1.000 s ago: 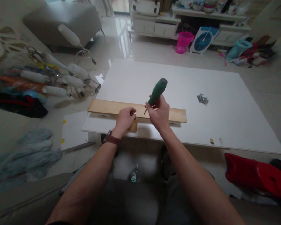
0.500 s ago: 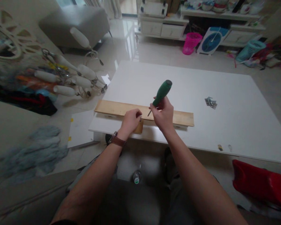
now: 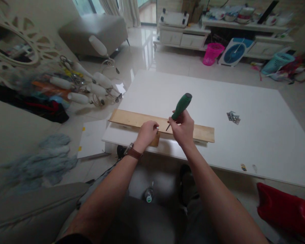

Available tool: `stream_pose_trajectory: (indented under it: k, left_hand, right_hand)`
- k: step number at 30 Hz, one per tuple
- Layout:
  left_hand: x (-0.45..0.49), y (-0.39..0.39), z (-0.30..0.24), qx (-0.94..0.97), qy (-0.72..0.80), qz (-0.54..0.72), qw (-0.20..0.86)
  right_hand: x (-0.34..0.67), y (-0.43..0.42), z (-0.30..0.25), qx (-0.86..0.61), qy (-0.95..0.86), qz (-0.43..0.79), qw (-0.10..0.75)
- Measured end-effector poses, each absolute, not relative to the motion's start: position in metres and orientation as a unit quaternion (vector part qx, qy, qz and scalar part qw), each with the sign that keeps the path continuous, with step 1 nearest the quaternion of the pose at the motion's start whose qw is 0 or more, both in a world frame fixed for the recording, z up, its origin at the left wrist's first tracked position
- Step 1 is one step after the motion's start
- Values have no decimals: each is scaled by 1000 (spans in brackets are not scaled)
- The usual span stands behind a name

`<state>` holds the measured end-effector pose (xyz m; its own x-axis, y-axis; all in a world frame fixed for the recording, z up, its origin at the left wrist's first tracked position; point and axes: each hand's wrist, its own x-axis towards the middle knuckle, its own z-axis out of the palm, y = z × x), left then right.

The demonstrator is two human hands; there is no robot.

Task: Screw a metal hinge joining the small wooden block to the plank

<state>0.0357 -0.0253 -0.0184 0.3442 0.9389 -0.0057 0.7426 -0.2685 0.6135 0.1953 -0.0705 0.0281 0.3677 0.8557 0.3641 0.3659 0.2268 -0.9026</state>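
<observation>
Hardly shifting since the earlier frame, the left hand (image 3: 146,131) is pinching a small screw (image 3: 157,128) at the near edge of the wooden plank (image 3: 132,119); the right hand (image 3: 184,128) is gripping a green screwdriver (image 3: 182,106), tip just beside it. Open tabletop (image 3: 218,91) is lying beyond.

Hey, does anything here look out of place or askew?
A chandelier lies on its side on the floor left of the table, among clutter. The plank lies flat. The left hand pinches a screw, the right hand grips the screwdriver; nothing looks spilled.
</observation>
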Motion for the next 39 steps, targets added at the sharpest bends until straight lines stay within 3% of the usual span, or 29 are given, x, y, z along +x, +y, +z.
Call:
stream_pose_trajectory:
  k: [39]
  left_hand:
    - [36,-24,-14,760,539,206,300]
  right_hand:
    - [194,-71,29,-593,-531,215,566]
